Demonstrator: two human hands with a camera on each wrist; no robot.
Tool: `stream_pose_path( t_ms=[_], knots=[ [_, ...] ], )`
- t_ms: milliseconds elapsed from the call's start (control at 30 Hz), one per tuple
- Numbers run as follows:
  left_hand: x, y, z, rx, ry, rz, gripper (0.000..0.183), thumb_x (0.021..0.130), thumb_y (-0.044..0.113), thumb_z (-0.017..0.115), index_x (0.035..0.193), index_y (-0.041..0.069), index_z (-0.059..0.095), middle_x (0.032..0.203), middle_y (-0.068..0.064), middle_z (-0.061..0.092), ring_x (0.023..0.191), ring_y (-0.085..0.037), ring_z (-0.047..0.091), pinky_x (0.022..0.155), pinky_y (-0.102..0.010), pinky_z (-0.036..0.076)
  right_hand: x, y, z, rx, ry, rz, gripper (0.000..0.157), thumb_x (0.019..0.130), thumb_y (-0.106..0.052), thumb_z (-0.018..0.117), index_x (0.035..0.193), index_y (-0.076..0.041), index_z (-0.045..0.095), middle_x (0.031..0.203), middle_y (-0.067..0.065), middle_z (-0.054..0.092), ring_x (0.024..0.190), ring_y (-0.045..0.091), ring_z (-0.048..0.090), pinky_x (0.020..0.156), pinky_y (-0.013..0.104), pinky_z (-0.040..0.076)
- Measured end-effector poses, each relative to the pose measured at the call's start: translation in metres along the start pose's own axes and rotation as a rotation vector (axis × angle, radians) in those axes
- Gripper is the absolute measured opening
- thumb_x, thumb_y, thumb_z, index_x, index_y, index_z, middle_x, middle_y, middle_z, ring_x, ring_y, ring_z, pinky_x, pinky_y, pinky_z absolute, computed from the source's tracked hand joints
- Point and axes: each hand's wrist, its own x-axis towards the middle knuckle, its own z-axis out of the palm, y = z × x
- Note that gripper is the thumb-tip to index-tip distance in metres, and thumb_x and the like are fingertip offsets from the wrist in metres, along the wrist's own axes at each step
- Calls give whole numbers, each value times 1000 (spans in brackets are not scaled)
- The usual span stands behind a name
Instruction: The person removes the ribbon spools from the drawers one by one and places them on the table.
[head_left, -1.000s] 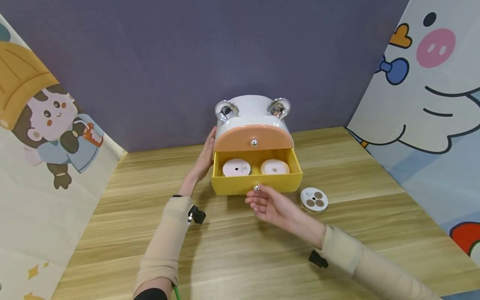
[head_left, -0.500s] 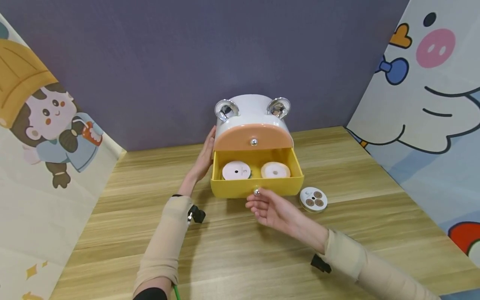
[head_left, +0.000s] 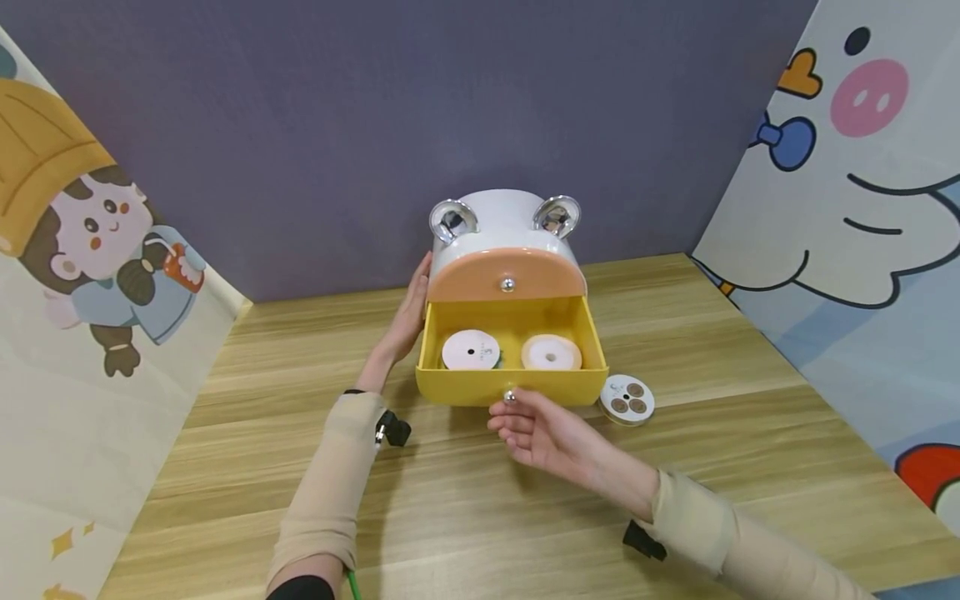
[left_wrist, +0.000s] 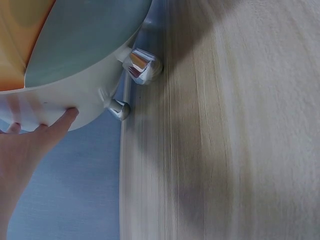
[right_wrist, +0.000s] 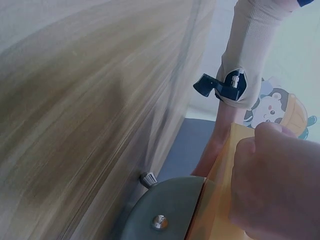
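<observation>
A small white cabinet with silver ears has an orange upper drawer, which is closed. Below it the yellow drawer is pulled out. Inside lie two round spools, a pinkish white one and a cream-edged one. My right hand pinches the yellow drawer's silver knob between thumb and finger. With fairly straight fingers, my left hand rests against the cabinet's left side; in the left wrist view its fingertips touch the white wall.
A third round spool, white with brown circles, lies on the wooden table just right of the drawer. A grey-purple wall stands behind the cabinet. Printed panels flank the table on both sides.
The yellow drawer has slid further out toward me, the two spools in it moving along. My right hand has come nearer with the knob. My left hand has stayed on the cabinet's side.
</observation>
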Motion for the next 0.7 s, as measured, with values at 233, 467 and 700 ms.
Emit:
stream_pose_path(
  t_ms=[233,467,700],
  knots=[
    [-1,0,0,-14,3,-9,53,110,34,17,161,29,6,170,5,0,157,-21,4,125,-56,16,-3,2,2,-2,11,6,32,106,-34,42,107,-10,63,100,0,69,88,7,62,80,15,52],
    [-1,0,0,-25,-10,-29,52,110,37,16,161,32,5,170,7,-1,156,-27,8,117,-65,28,-4,3,1,-5,11,3,33,106,-35,42,107,-10,63,99,0,70,88,7,63,81,16,53],
    [-1,0,0,-25,-5,-28,52,110,36,16,161,32,5,170,6,-2,156,-27,7,117,-65,27,-6,4,-2,-75,-33,-8,37,106,-37,42,108,-9,66,103,2,72,88,8,64,82,18,54]
  ],
)
